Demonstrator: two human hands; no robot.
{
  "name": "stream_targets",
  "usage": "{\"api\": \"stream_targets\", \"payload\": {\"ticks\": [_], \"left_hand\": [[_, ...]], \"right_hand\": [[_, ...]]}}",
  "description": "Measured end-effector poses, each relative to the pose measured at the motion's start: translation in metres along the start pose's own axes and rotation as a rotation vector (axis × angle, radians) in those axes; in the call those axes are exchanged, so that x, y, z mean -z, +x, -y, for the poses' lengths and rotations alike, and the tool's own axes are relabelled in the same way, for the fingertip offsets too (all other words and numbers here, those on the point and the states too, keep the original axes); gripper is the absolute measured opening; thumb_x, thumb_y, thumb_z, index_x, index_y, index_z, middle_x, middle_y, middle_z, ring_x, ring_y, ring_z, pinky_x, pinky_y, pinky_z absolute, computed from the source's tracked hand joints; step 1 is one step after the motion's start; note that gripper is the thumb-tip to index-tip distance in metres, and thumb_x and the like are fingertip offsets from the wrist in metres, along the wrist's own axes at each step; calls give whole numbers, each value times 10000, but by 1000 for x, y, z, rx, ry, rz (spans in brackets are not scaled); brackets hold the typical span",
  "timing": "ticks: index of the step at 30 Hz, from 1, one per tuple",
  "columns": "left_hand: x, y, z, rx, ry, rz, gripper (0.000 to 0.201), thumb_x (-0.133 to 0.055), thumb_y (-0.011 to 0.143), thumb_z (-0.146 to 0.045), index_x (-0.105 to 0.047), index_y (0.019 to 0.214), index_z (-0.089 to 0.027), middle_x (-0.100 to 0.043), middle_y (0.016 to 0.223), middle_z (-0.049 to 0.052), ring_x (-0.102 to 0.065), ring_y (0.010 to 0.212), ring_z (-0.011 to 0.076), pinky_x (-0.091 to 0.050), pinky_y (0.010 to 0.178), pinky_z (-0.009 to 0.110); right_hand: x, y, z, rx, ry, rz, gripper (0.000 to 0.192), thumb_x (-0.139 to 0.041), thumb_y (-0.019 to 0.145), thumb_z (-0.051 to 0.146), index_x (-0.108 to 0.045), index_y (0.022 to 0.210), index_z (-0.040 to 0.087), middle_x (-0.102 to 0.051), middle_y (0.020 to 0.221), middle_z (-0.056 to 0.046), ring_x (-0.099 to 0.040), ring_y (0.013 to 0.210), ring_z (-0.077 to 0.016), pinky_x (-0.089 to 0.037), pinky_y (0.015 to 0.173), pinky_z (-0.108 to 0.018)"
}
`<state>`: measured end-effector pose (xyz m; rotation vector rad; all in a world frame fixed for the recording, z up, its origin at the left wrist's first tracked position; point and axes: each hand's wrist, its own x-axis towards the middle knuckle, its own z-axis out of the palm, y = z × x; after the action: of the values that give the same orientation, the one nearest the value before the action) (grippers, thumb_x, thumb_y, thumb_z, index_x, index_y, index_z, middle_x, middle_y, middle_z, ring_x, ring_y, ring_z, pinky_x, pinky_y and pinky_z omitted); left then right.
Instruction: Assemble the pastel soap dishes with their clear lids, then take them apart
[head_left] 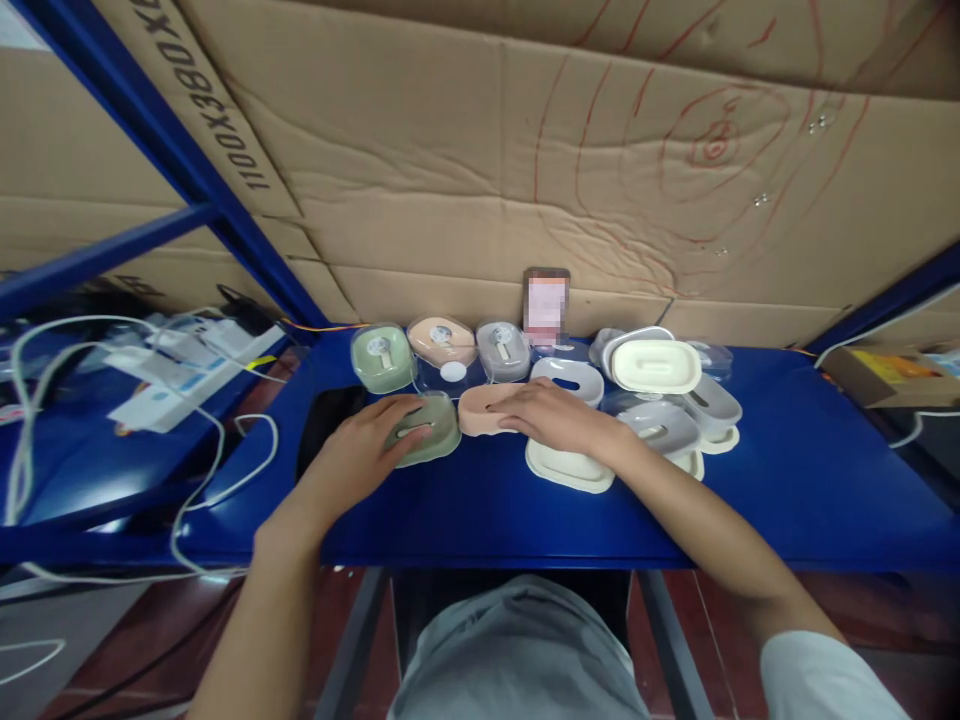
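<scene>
Your grey shirt (517, 650) fills the bottom of the view, and past it both forearms reach over the blue shelf (787, 480). Your left hand (367, 440) lies flat over the green dish (427, 428), fingers loosely spread on top rather than closed around it. Your right hand (559, 415) rests with its fingertips on the pink dish (484, 408), palm above a cream tray (566, 467); it is not clamped on either one. The two dishes sit just beside each other at the middle of the shelf. Watch the risk here: with so light a hold, a quick pull could let either dish slip and slide toward the front edge. Your right wrist is close to the stacked grey and cream dishes (675, 420), and a sideways sweep may topple them. Behind stand three more dishes (439, 350) and a blurred card (546, 303), blocking any push backward. White cables (217, 440) trail at the left, near your left elbow.
</scene>
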<state>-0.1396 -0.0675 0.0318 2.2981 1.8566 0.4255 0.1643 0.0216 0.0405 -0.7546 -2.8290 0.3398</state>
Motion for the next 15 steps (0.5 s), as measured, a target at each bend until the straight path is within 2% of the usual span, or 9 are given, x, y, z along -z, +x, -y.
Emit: {"api": "stream_targets", "payload": {"ticks": [4,8,11,13,15], "left_hand": [[-15,9,-4,18,91,-59,479,-393,1091,-487,-624,1423,-230,-692,1450,120,-661,1322,343,-504,1108,501],[-19,7,-13,-8,171,-203,444,-399,1103,-433,-650,1391,-207,-655,1470,161,-620,1358,352,-485,1106,512],[-19,-9,-26,-18,239,-269,412,-402,1110,-426,-713,1273,-209,-709,1329,165,-675,1225,342,-513,1027,492],[-23,-25,-32,-37,253,-257,402,-433,1103,-450,-717,1260,-212,-726,1277,161,-693,1175,338,-531,974,468],[-31,-38,-32,-56,270,-221,390,-478,1087,-454,-707,1295,-216,-720,1317,164,-685,1207,357,-532,972,480]], "right_hand": [[7,-1,1,4,7,1,285,-563,1109,292,-771,1291,223,-794,1273,-109,-738,1182,-300,-478,967,-397],[2,4,3,-3,-62,34,301,-578,1102,305,-748,1326,198,-793,1259,-126,-728,1171,-311,-472,975,-412],[-2,7,4,2,-95,61,307,-579,1101,296,-738,1342,193,-800,1221,-136,-713,1189,-304,-462,986,-405],[0,7,5,-2,-73,70,298,-560,1107,278,-748,1327,205,-800,1217,-130,-715,1182,-296,-462,981,-399],[8,6,6,-12,-31,72,304,-534,1114,253,-751,1323,210,-797,1227,-123,-729,1144,-282,-467,981,-396]]}}
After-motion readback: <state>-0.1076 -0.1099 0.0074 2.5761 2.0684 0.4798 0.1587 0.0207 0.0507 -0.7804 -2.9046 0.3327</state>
